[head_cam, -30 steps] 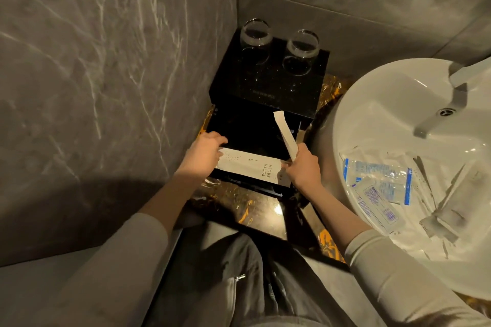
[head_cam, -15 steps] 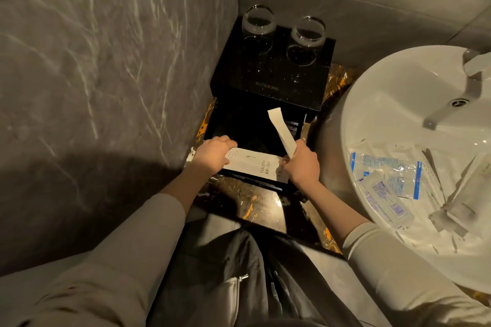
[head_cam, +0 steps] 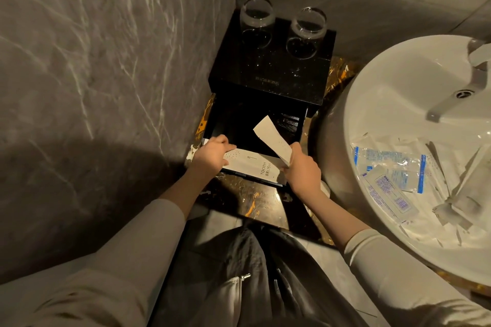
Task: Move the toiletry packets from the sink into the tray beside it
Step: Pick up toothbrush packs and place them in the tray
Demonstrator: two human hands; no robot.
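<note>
- Flat white "TOOTH BRUSH" paper packet [head_cam: 251, 164] lies on near edge of black open tray [head_cam: 233, 125]; left hand [head_cam: 211, 155] fingers pressed flat on it
- Right hand [head_cam: 301, 171] pinches narrow white paper sachet [head_cam: 273, 139] above tray
- Clear blue-printed plastic packets [head_cam: 390, 170] remain in white round sink [head_cam: 393, 93], right; task judged early

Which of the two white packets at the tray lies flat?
The packet printed TOOTH BRUSH lies flat along the tray's near edge under the left hand; the plain packet in the right hand is raised, tilted.
</note>
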